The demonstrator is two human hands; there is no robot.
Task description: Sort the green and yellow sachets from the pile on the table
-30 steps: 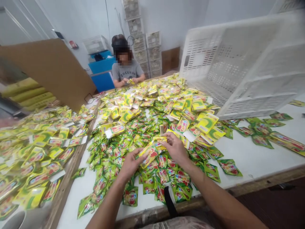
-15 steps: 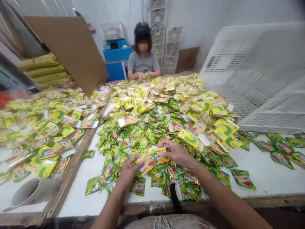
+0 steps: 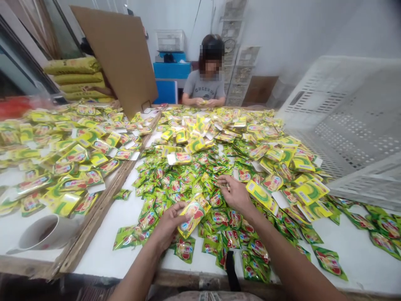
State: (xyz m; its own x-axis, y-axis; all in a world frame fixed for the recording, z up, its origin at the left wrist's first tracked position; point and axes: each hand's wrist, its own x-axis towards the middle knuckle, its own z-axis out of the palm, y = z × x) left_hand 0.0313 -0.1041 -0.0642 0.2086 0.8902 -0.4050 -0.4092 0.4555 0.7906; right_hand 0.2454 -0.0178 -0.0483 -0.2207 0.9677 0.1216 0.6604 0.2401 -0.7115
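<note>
The left hand (image 3: 169,225) has its grip closed on a yellow carton (image 3: 190,219), raised slantwise above a spread of green sachets (image 3: 175,184) on the white tabletop (image 3: 100,255). The right hand (image 3: 236,194) is apart from the carton, its fingers curled over the sachets; I cannot tell whether its grip has anything in it. Yellow boxes (image 3: 196,144) heap beyond the sachets, some with white flaps sticking out; their contents are hidden. To the right, a perforated white crate (image 3: 372,140) rests on its side, boxes crowding its lower edge. Across a wooden strip (image 3: 108,200), more boxes (image 3: 75,154) lie near a pale mug (image 3: 65,232), brownish inside. Behind a seated person (image 3: 205,88), a clear plastic bin (image 3: 171,42) tops blue boxes (image 3: 172,70).
</note>
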